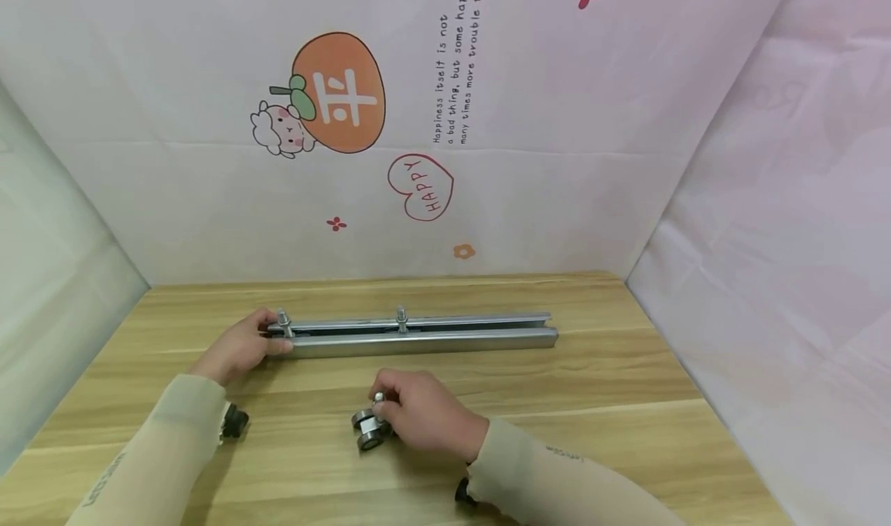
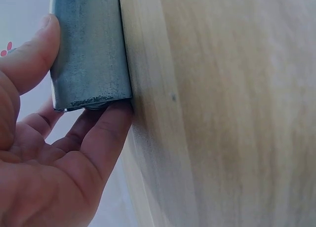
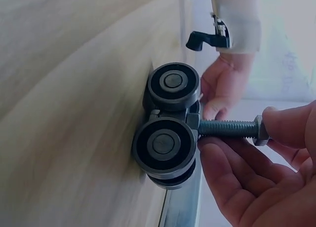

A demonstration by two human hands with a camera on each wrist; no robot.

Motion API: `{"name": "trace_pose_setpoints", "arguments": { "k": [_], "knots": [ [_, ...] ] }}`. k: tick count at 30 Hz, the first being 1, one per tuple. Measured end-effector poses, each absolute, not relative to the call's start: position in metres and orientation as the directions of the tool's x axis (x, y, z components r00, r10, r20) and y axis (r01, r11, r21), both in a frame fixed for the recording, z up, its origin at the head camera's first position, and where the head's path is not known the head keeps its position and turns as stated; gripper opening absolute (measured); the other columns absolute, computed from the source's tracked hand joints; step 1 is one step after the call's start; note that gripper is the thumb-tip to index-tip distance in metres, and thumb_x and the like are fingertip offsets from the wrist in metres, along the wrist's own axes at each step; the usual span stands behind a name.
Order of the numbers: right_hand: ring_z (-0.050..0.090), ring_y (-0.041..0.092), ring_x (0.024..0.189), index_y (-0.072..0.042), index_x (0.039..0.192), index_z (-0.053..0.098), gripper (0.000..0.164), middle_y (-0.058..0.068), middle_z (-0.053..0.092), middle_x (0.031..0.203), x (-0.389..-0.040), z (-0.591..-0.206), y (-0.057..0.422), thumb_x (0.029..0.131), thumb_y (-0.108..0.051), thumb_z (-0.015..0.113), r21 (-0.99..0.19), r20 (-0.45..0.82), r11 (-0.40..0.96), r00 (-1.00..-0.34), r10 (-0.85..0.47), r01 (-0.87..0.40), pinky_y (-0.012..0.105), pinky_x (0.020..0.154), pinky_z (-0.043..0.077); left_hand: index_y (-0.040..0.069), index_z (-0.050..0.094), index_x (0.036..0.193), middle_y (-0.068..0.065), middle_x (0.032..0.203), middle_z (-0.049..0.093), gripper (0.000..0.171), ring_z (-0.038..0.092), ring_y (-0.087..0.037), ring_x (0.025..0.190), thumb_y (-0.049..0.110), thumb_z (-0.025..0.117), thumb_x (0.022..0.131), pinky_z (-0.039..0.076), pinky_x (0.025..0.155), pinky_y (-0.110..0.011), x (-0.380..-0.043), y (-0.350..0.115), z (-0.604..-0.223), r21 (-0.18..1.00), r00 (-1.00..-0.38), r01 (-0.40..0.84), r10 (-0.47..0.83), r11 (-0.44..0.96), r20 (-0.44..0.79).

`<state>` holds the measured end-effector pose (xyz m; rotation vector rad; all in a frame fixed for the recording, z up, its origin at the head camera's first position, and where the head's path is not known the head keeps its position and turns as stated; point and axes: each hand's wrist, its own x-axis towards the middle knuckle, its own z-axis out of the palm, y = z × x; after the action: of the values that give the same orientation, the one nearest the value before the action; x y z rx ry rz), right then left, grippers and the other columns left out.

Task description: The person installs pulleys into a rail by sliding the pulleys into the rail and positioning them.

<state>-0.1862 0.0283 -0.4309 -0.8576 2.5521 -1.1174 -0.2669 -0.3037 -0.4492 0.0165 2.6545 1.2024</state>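
Observation:
A long grey metal channel rail (image 1: 431, 345) lies across the wooden table, its slot facing up. My left hand (image 1: 240, 346) holds its left end, thumb along the near wall and fingers around the end, as the rail end (image 2: 89, 54) shows in the left wrist view. Two bolts stick up from the slot, one bolt (image 1: 284, 322) beside the left fingers and another bolt (image 1: 401, 319) near the middle. Nearer the front, my right hand (image 1: 431, 416) grips a four-wheeled roller trolley (image 3: 165, 144) by its threaded bolt (image 3: 227, 128), thumb at the nut end.
The wooden table (image 1: 592, 433) runs back to a white printed cloth wall (image 1: 529, 186), with white cloth sides at left and right. A black wrist mount (image 1: 234, 421) sits under the left sleeve and another black mount (image 1: 465, 492) under the right one.

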Motion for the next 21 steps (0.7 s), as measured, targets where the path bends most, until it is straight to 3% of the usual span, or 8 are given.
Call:
{"name": "trace_pose_setpoints", "arguments": {
  "k": [13,21],
  "knots": [
    [0.055,0.009,0.074,-0.018,0.102,0.065,0.006,-0.013,0.061,0.086,-0.202,-0.433,0.068,0.101,-0.023,0.062,-0.695,0.029,0.587,-0.832,-0.554,-0.415,0.03,0.066,0.047,-0.002,0.044,0.133,-0.033,0.14,0.041,0.057,0.042,-0.047,0.122,0.027,0.073,0.093,0.038,0.096,-0.058,-0.268,-0.305,-0.451,0.749,-0.973,-0.083,0.108,0.657,-0.203],
    [0.054,0.012,0.072,-0.023,0.106,0.062,0.005,-0.01,0.06,0.089,-0.209,-0.434,0.095,0.103,-0.023,0.058,-0.68,0.001,0.627,-0.856,-0.517,-0.38,0.032,0.061,0.046,-0.002,0.044,0.131,-0.032,0.139,0.042,0.056,0.042,-0.047,0.123,0.028,0.073,0.093,0.038,0.096,-0.058,-0.268,-0.306,-0.452,0.747,-0.973,-0.08,0.109,0.66,-0.201]
  ]
}}
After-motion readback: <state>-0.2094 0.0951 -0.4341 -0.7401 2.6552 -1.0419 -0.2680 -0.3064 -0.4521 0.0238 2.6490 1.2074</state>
